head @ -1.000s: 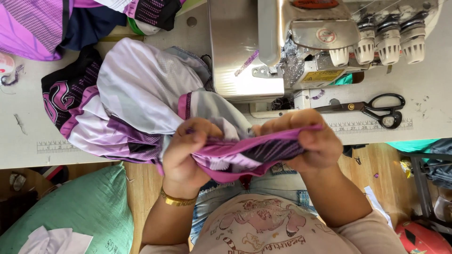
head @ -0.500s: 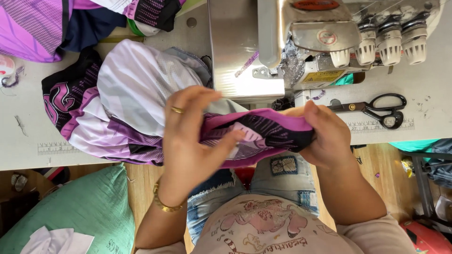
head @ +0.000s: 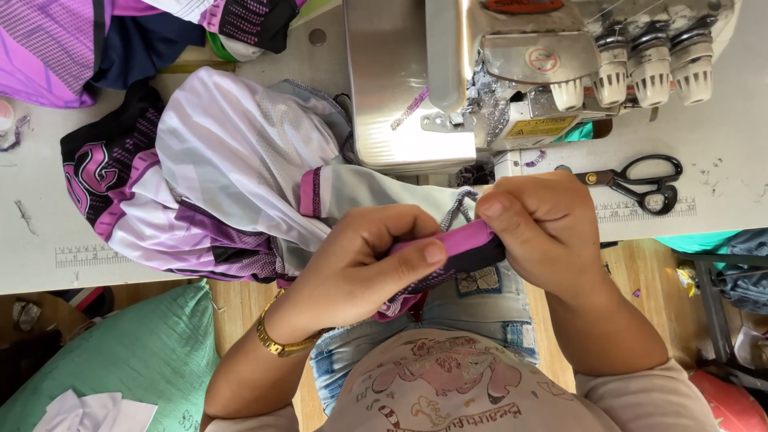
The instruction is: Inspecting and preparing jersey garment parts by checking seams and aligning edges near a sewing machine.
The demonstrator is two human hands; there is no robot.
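Your left hand (head: 364, 260) and right hand (head: 544, 232) pinch the purple hem (head: 468, 240), now bunched narrower. Overlock machine (head: 480, 80) at twelve o'clock, scissors (head: 640, 180) at two o'clock.

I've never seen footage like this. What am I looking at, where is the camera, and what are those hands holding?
The camera sits on a person's head and looks down, so you see their own two bare hands. The left hand and right hand together pinch a folded purple fabric edge, part of a white, purple and black garment spread on the pale worktable. Above the hands stands a sewing machine with thread knobs. Black scissors lie to the right. A green sack sits on the floor.
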